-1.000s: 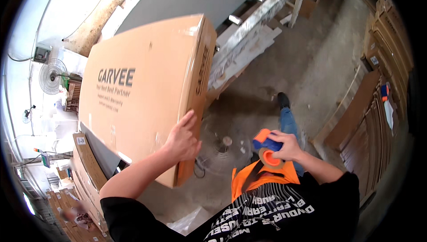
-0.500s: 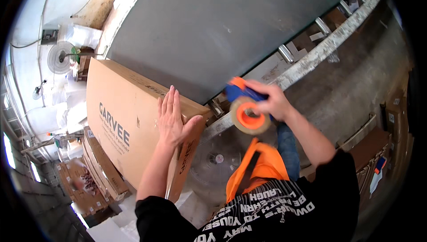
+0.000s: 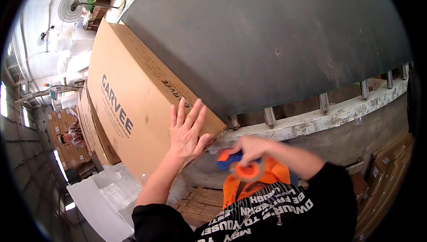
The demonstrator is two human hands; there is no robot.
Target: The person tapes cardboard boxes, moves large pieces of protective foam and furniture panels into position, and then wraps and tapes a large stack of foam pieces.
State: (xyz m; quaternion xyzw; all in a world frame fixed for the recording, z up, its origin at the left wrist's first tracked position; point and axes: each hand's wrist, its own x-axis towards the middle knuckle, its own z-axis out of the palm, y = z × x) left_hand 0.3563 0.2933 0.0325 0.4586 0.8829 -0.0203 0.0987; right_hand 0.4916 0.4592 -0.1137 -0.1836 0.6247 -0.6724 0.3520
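- A large brown carton point(image 3: 118, 82) stood along the left edge of the dark conveyor belt point(image 3: 275, 28), its broad printed face turned away from the belt and its near corner beside the belt's near left corner; what bore its weight underneath was hidden
- The left hand point(image 3: 187, 135) had its fingers spread against the carton near that corner, pressing or steadying rather than gripping
- The right hand point(image 3: 250, 148) was closed around a blue and orange tape dispenser point(image 3: 227, 161), partly blurred, with a tan tape roll point(image 3: 247, 173) on an orange hub; it was near the carton's near corner, and whether any tape touched the cardboard could not be told
- The carton looked stiff along its folds and probably heavy for one hand; its broad face might give under a hard push, and smooth cardboard could slip under a flat palm, so a hold with both hands at opposite lower corners seemed surest
- The dispenser looked light and rigid, best held by its body, clear of the roll and any cutting edge
- Metal rollers point(image 3: 269, 117) and a worn side rail point(image 3: 311, 125) ran along the belt's near edge
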